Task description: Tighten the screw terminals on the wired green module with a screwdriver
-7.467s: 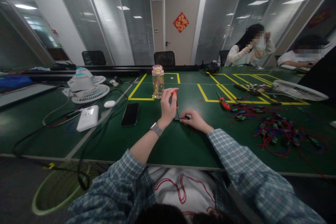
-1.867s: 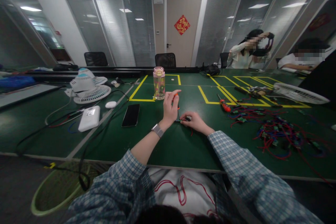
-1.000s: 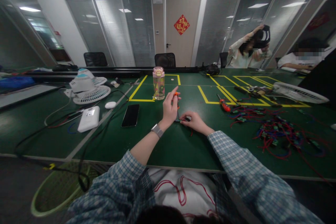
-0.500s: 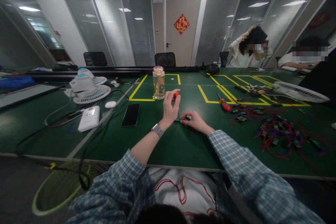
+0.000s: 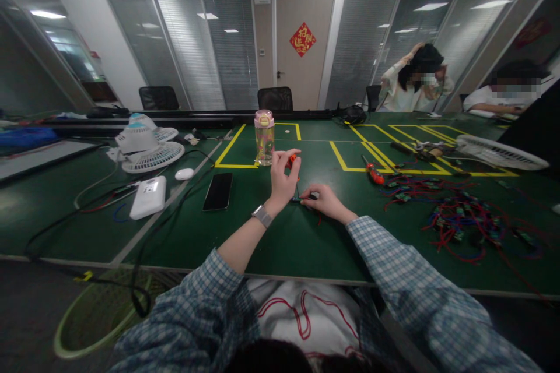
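My left hand (image 5: 284,179) is closed round the red-orange handle of a screwdriver (image 5: 293,159). Its thin shaft points down to a small green circuit board (image 5: 296,199) on the table. Thumb and fingers of my right hand (image 5: 322,201) pinch the right end of that board, covering part of it. A bit of red wire (image 5: 319,220) pokes out below the right hand. The screwdriver's tip is too small to make out against the board.
A pink-lidded bottle (image 5: 265,139) stands behind my left hand, a phone (image 5: 217,192) to its left. Rightward lie another red screwdriver (image 5: 374,173) and a heap of wired boards (image 5: 470,215). White fans (image 5: 153,156) and a white power bank (image 5: 149,197) are at left. Two people sit beyond.
My left hand has shifted very slightly to the left with the screwdriver, its fingers a little changed in angle. My right hand keeps its place on the board.
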Demonstrator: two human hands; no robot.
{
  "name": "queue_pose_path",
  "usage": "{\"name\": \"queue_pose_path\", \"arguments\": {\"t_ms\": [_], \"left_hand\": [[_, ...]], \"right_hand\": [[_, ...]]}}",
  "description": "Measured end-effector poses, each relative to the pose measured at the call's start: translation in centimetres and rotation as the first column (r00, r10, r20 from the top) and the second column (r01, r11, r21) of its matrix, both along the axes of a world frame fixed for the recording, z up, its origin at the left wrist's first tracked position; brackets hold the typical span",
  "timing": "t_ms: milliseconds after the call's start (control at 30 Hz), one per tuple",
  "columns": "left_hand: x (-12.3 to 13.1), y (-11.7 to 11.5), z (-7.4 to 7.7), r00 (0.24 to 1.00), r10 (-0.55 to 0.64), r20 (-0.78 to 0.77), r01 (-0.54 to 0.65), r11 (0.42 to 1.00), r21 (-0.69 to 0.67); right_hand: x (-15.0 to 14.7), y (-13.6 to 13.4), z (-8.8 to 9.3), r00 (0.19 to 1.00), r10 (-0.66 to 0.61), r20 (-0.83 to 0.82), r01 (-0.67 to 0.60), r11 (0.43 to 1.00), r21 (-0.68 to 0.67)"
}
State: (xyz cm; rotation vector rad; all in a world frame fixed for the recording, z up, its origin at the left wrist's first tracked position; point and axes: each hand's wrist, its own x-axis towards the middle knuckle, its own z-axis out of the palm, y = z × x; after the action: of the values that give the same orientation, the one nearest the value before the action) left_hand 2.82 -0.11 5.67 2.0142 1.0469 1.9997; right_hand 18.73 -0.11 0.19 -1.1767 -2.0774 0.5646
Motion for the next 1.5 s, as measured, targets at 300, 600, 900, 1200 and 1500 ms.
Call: {"name": "queue_pose_path", "arguments": {"t_ms": [300, 600, 900, 1200, 1500], "left_hand": [[0.04, 0.06, 0.05, 1.000, -0.008, 0.004, 0.008, 1.000, 0.011], [0.00, -0.04, 0.06, 0.999, -0.035, -0.024, 0.035, 0.999, -0.014], [0.02, 0.10, -0.11, 1.000, -0.009, -0.016, 0.009, 1.000, 0.026], [0.08, -0.07, -0.03, 1.000, 0.015, -0.022, -0.014, 0.999, 0.040], [0.02, -0.05, -0.06, 0.998, -0.057, -0.021, 0.057, 0.998, 0.024]], "right_hand": [[0.07, 0.10, -0.24, 1.000, 0.002, -0.024, -0.002, 1.000, -0.021], [0.10, 0.05, -0.05, 0.999, 0.019, -0.028, -0.019, 1.000, -0.023], [0.00, -0.09, 0.05, 1.000, 0.005, -0.011, -0.006, 1.000, -0.020], [-0.04, 0.00, -0.17, 1.000, 0.026, -0.005, -0.026, 1.000, 0.010], [0.00, 0.19, -0.47, 1.000, 0.024, -0.013, -0.024, 1.000, 0.004]]}}
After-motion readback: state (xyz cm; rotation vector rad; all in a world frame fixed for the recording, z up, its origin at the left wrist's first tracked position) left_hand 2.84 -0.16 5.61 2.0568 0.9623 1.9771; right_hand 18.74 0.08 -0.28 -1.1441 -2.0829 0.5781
